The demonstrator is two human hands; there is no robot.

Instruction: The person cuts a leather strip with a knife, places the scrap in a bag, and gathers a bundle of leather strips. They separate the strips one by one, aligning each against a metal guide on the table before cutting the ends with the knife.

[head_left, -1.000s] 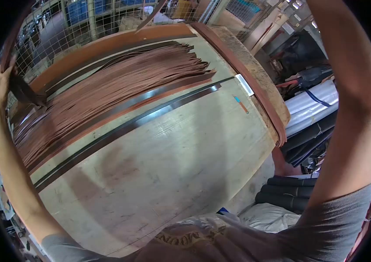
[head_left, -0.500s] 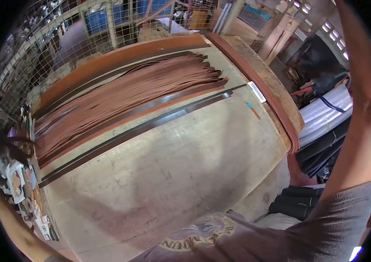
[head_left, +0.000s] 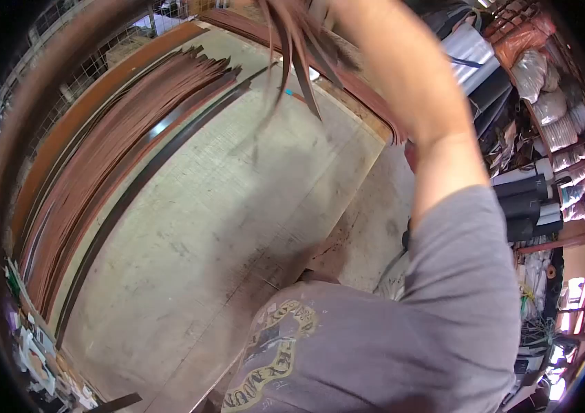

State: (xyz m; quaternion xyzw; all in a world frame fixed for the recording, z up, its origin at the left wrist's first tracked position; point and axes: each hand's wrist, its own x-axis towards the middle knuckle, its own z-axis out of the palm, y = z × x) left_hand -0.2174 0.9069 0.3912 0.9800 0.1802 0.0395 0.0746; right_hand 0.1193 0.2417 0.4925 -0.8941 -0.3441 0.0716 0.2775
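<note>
My right forearm [head_left: 437, 103] reaches up to the top edge, and the hand itself is cut off there. Beside it, loose brown strips [head_left: 296, 48] dangle over the table's far end; what holds them is hidden. A long, blurred brown band [head_left: 3, 165] curves along the left and top edges, too smeared to identify surely. My left hand is out of sight. On the table [head_left: 189, 241] lies a thick bundle of brown strips [head_left: 107, 138], with a dark long strip [head_left: 141, 172] alongside it.
An orange-brown strip [head_left: 93, 89] lies along the table's far side. A small blue-tipped tool [head_left: 290, 92] rests near the far end. Dark rolls [head_left: 519, 199] and shelves with plastic-wrapped goods [head_left: 547, 103] stand at right. Wire mesh is behind the table.
The view has turned right and the table appears shifted left. My right forearm has swung inward across the top. Hanging strips and the blurred brown band have come into view.
</note>
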